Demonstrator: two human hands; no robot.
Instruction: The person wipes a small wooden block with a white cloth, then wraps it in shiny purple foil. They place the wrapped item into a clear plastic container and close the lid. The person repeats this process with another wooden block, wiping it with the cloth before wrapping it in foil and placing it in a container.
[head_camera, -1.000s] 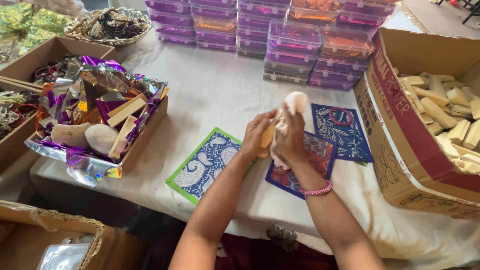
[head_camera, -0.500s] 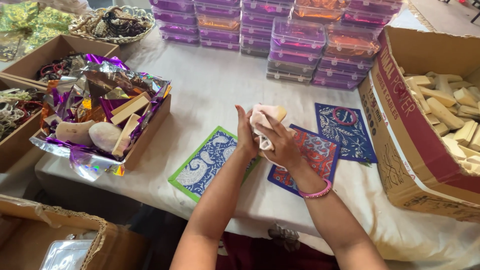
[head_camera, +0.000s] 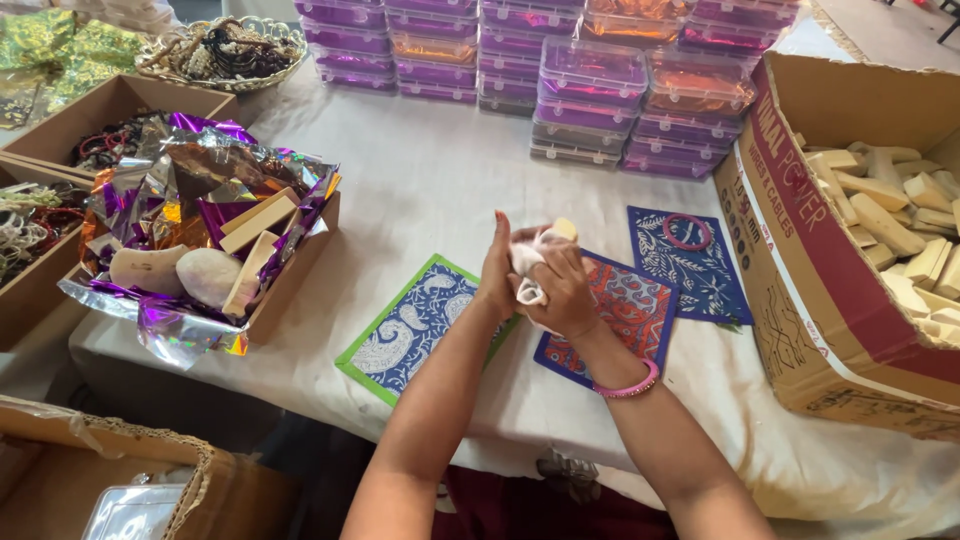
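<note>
My left hand flat, fingers pressed together against a white cloth, my right hand curled around it, pale block peeking out, blue mats below on the table.

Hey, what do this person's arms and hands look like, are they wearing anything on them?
Both forearms are bare, with no sleeves or gloves in view. The right hand has a thin pink bangle around its wrist. The left hand shows no bracelet or watch; rings cannot be made out on either.

Both arms are showing bare, no sleeves. Right wrist is wearing a thin pink bangle. Dark maroon garment is showing below, near edge.
</note>
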